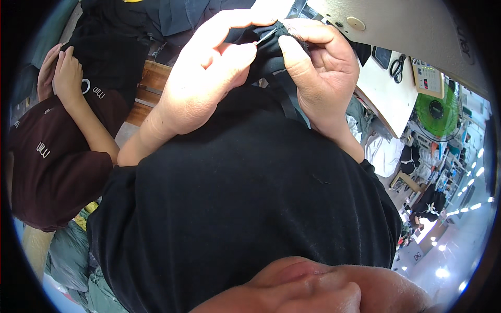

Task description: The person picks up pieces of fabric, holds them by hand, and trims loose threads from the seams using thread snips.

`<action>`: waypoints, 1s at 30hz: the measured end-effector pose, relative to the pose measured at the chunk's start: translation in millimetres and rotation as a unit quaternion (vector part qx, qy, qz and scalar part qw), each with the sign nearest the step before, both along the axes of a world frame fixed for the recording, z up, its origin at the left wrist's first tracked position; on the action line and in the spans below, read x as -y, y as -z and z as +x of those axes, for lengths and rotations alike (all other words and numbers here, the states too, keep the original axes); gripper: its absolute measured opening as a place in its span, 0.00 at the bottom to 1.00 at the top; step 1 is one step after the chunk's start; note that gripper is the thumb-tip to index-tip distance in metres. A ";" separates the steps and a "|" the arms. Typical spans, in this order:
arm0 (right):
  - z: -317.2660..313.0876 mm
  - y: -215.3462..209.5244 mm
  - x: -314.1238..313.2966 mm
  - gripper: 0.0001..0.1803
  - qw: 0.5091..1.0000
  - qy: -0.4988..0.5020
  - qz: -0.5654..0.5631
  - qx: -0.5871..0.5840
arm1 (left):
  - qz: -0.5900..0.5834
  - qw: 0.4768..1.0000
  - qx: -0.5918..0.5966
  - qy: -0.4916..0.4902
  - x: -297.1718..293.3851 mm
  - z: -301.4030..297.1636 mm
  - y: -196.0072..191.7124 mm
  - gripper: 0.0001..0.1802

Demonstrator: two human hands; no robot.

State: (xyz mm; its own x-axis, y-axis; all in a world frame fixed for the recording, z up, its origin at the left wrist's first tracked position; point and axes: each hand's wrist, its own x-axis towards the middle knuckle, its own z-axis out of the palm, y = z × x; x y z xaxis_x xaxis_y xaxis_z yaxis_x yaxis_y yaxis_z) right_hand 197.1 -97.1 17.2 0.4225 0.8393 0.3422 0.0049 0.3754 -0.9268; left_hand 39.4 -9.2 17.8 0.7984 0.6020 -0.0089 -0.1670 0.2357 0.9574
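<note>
Head view, looking down the wearer's black shirt front. Landmark: the folded piece of black woven fabric point(269, 55) held up in front of the chest, near the top centre of the frame.

Left hand point(209, 78): closed on the left side of the black fabric, thumb pressed over its front, fingers curled over the top edge.
Right hand point(318, 68): closed on the right side of the same fabric, thumb on its front face. The two hands sit close together, almost touching above the fabric.
A thin pale metal tool tip point(267, 35) shows at the fabric's upper edge between the two thumbs; which hand holds it cannot be told.

Right of the fabric: a pale worktop point(389, 94) carrying black-handled scissors point(397, 68) and a small control panel point(428, 78); a round green fan point(437, 112) beyond it.
Left of the fabric: another person in a dark maroon shirt point(52, 156), hand point(68, 73) resting on dark cloth.
</note>
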 end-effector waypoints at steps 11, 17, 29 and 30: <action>2.9 1.4 1.2 0.10 0.998 0.015 -0.002 0.055 | -0.045 0.999 -0.001 0.022 -1.2 0.1 -4.0 0.22; 3.9 3.7 2.1 0.10 0.993 0.023 -0.015 0.118 | -0.011 1.000 0.016 0.017 -1.9 -0.5 0.8 0.21; 5.0 8.5 1.3 0.07 0.986 0.058 0.003 0.158 | -0.038 0.998 0.040 -0.010 2.1 6.7 9.2 0.19; 6.2 9.1 0.9 0.07 0.986 0.058 0.003 0.158 | -0.025 0.999 0.038 -0.017 1.8 8.0 9.2 0.19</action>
